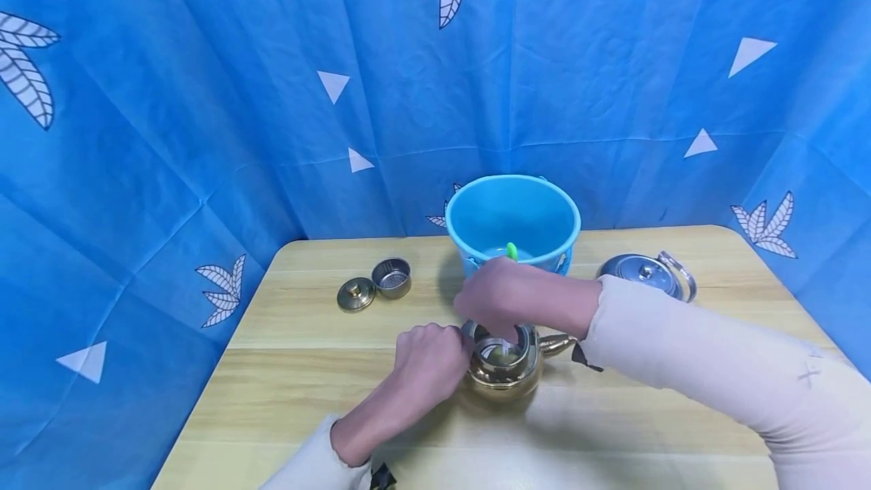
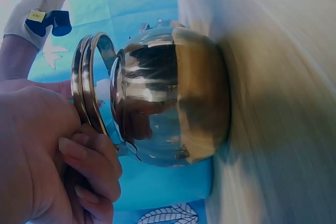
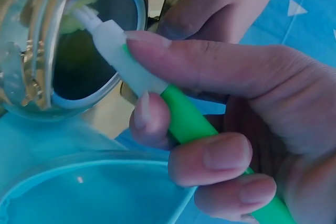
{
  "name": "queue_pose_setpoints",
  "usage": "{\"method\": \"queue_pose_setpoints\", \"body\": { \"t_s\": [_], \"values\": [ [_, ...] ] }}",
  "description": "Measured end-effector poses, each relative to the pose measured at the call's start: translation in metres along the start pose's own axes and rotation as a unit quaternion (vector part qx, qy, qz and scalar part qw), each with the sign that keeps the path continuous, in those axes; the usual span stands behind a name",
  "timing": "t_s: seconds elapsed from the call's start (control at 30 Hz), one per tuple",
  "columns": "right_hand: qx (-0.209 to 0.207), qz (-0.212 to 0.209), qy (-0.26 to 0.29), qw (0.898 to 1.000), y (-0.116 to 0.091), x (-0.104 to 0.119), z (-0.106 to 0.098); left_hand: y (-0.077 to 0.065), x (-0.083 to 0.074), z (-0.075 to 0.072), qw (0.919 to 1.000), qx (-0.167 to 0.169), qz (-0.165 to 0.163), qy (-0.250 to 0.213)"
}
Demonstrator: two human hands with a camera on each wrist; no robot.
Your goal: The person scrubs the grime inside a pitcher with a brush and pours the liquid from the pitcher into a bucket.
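Observation:
A gold metal teapot (image 1: 503, 386) stands upright on the table with its lid off. My left hand (image 1: 435, 358) grips its looped handle (image 2: 86, 85), fingers curled round the metal. From above, my right hand (image 1: 502, 295) pinches a cleaning brush with a green and white handle (image 3: 186, 116) between thumb and fingers. The brush's bristle end points down into the teapot's round mouth; the bristles are blurred in the right wrist view. A yellowish-green patch shows inside the opening. In the head view, only the green tip of the brush sticks up above my right hand.
Behind the teapot stands a light blue bucket (image 1: 510, 210). To the left lie a small metal lid (image 1: 356, 294) and a strainer cup (image 1: 392, 278). A silver kettle (image 1: 641, 271) sits at the right, partly behind my right sleeve. Blue curtains surround the wooden table (image 1: 292, 399).

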State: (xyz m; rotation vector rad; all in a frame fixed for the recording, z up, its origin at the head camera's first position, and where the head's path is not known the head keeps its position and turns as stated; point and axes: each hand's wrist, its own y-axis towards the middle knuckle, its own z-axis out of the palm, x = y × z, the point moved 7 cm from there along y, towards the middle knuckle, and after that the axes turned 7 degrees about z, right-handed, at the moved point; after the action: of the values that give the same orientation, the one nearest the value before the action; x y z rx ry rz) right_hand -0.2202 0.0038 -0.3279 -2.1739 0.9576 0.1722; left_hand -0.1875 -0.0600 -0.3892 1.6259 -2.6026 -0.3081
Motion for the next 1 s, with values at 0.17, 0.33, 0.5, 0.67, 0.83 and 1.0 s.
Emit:
{"method": "queue_pose_setpoints", "body": {
  "t_s": [0.17,0.33,0.5,0.67,0.83,1.0],
  "values": [
    [-0.009,0.003,0.054,0.998,-0.003,-0.005,0.005,0.001,-0.001,0.001,1.0,0.008,0.002,0.003],
    [-0.07,0.007,0.084,0.994,-0.01,-0.006,0.008,0.002,0.0,0.002,0.9997,0.022,-0.004,-0.01],
    [-0.138,0.003,0.103,0.985,-0.016,-0.006,0.012,0.003,-0.001,0.002,0.9994,0.033,0.005,-0.006],
    [-0.197,0.007,0.104,0.975,-0.02,-0.006,0.017,0.003,-0.002,0.002,0.9986,0.048,0.021,0.008],
    [-0.268,0.025,0.061,0.961,-0.027,-0.002,0.021,0.003,0.001,0.001,0.9983,0.055,0.005,-0.019],
    [-0.365,0.071,-0.013,0.928,-0.04,0.013,0.022,0.002,0.003,0.003,0.9978,0.053,-0.011,-0.038]
  ]
}}
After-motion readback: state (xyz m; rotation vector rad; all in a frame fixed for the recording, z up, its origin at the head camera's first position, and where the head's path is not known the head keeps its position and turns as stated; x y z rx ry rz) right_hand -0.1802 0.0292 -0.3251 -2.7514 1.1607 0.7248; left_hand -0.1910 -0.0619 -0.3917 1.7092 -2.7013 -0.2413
